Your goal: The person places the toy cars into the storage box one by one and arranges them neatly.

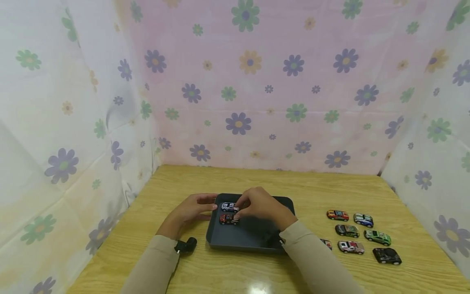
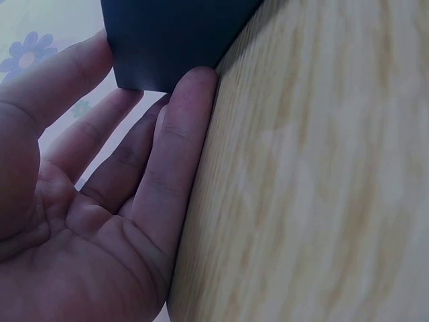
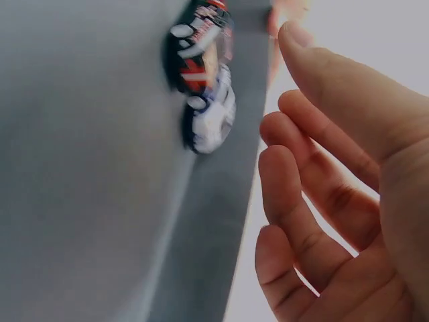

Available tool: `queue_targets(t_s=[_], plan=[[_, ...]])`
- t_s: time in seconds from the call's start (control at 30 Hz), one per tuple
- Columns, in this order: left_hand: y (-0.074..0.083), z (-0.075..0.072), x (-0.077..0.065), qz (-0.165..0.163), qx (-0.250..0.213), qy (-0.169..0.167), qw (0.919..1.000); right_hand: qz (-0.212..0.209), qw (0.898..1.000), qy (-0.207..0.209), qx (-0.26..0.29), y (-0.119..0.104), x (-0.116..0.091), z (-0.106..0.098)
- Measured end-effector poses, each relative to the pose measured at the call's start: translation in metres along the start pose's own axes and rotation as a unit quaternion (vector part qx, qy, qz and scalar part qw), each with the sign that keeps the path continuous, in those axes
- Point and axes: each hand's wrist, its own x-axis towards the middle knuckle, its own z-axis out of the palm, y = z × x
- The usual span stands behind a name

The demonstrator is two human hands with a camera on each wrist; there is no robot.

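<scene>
touching the dark tray (image 1: 249,237) — the left hand (image 1: 190,212)

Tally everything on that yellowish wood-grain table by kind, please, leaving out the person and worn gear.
Small, variously coloured toy cars, one partly behind the beige sleeve: 9
Shallow, dark grey rectangular tray: 1
Total visible: 10

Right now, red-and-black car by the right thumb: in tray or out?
In. Head view shows the red-and-black car on the floor of the tray, within its rim.
</scene>
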Motion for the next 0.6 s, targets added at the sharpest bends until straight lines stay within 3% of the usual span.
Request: queue_targets(t_s=[0.27,0.6], plan=[[0.000,0.002,-0.001,0.001,0.007,0.006,1.0000,-0.024,0.998,0.023,-0.058,0.001,-0.025,-0.025],[0.000,0.003,0.000,0.000,0.000,0.007,1.0000,-0.046,0.994,0.072,-0.073,0.019,-0.068,-0.047]])
